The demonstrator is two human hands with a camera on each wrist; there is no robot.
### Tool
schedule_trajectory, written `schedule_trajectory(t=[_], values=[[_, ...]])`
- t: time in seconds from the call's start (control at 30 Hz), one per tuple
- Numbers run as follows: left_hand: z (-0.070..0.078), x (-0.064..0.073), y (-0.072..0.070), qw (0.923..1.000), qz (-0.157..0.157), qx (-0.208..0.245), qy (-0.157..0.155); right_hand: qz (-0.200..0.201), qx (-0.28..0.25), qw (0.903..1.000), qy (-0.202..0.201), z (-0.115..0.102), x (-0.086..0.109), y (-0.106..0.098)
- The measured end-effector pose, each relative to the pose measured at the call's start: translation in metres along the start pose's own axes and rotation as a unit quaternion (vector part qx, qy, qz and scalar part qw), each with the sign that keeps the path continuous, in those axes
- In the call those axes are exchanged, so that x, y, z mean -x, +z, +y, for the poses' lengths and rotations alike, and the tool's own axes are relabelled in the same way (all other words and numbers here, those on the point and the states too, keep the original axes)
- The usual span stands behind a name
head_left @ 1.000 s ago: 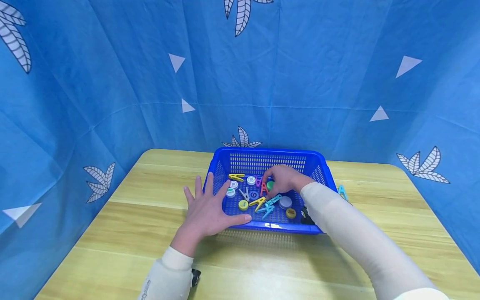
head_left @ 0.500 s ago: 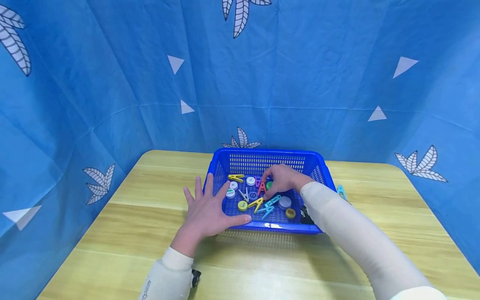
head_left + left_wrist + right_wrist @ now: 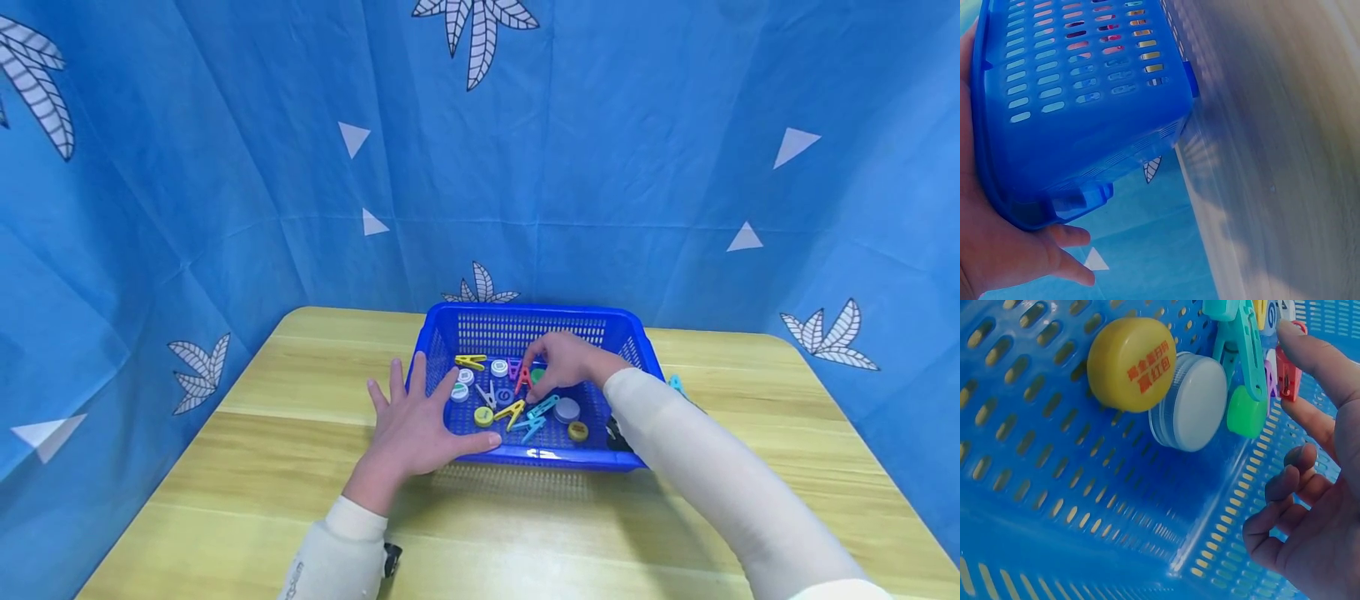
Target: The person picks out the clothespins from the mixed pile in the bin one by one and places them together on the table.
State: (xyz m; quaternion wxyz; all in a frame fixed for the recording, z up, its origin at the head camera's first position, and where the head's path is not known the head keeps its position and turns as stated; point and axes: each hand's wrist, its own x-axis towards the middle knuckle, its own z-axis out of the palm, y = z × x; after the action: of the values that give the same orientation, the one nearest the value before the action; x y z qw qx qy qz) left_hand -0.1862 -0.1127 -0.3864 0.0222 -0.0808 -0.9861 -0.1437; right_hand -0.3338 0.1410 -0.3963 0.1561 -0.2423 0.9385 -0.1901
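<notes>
A blue plastic basket point(image 3: 540, 457) stands on the table, holding clothespins and bottle caps. My left hand point(image 3: 411, 429) rests over its front left corner with spread fingers, thumb along the front rim; the left wrist view has the hand point(image 3: 991, 244) at the basket's edge. Inside the basket my right hand point(image 3: 566, 362) pinches a red clothespin point(image 3: 1289, 372) between thumb and index finger, the other fingers curled loosely. A green cap point(image 3: 1247, 412) and a purple clothespin point(image 3: 514, 368) lie beside it. A yellow clothespin point(image 3: 512, 413) lies just in front of it.
Nearer the right wrist are a grey-white lid point(image 3: 1199, 403) and a golden-yellow cap point(image 3: 1132, 364). Two light-blue clothespins point(image 3: 542, 407) lie mid-basket, several white caps point(image 3: 499, 367) to the left and back. Outside, another light-blue clothespin point(image 3: 677, 385) sits right of the basket.
My right hand stays in the basket, and the red clothespin between its fingers has turned slightly. My left hand keeps its place at the corner. The head view has tilted up slightly.
</notes>
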Motion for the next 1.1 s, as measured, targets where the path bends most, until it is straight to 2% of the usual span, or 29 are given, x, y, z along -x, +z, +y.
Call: schedule_trajectory(t=[0.37, 0.6, 1.1], values=[[0.000, 0.001, 0.002, 1.0000, -0.003, 0.001, 0.000, 0.016, -0.022, 0.9996, 0.008, 0.005, 0.004, -0.001], [-0.001, -0.001, 0.002, 1.0000, 0.003, -0.005, 0.003, 0.031, -0.033, 0.9989, -0.008, 0.003, 0.008, -0.012], [0.000, 0.000, 0.004, 1.0000, 0.004, 0.000, 0.001, 0.066, -0.031, 0.9973, -0.011, 0.012, 0.020, -0.026]])
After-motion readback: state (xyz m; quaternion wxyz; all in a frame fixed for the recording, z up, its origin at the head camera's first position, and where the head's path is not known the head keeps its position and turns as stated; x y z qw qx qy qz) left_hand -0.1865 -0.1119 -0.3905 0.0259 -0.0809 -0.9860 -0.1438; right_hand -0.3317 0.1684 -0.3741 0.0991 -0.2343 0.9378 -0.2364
